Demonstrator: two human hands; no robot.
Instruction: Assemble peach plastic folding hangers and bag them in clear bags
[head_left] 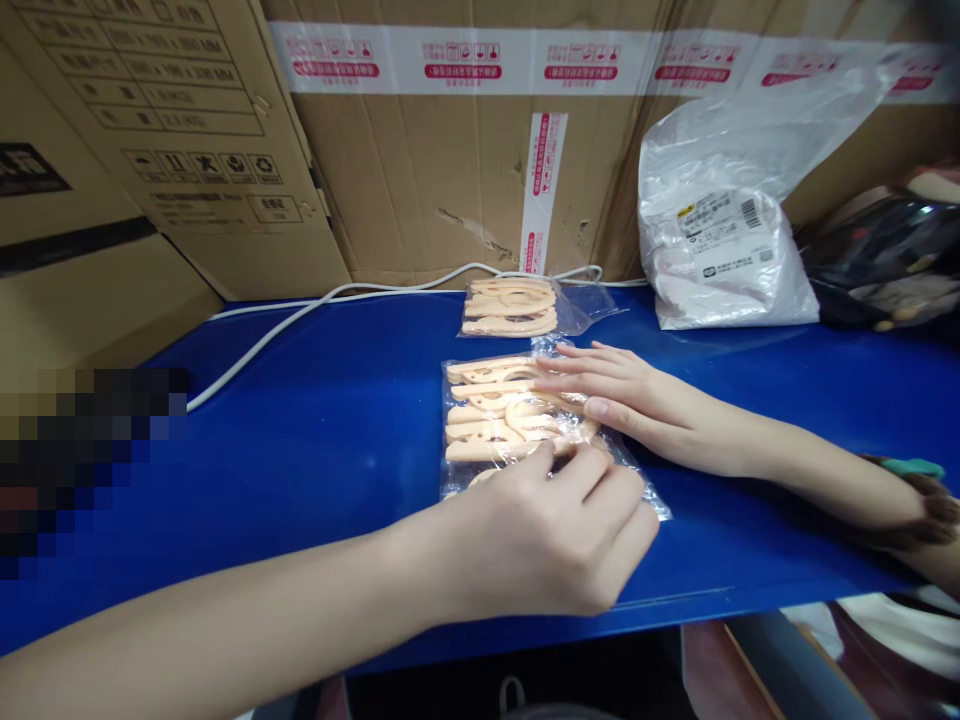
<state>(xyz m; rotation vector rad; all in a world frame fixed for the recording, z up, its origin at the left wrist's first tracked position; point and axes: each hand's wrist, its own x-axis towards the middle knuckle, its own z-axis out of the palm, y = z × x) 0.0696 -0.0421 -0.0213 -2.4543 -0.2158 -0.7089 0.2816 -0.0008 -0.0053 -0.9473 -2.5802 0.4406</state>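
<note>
A clear plastic bag (491,410) lies flat on the blue table, holding several peach-coloured pieces that look like folded hangers. My left hand (551,530) reaches in from the left and is closed, its thumb and fingers pinched at the bag near its lower middle. The fingertips are partly hidden by the knuckles. My right hand (641,395) comes from the right with its fingers stretched out, resting on the bag's upper right part. Just behind it lies a second clear bag (510,308) with similar peach-coloured pieces.
Cardboard boxes (420,180) with white and red tape stand along the back. A white cable (262,355) runs across the blue tabletop (300,480). At the back right are a white plastic mailing bag (727,260) and a dark, shiny bundle (885,255).
</note>
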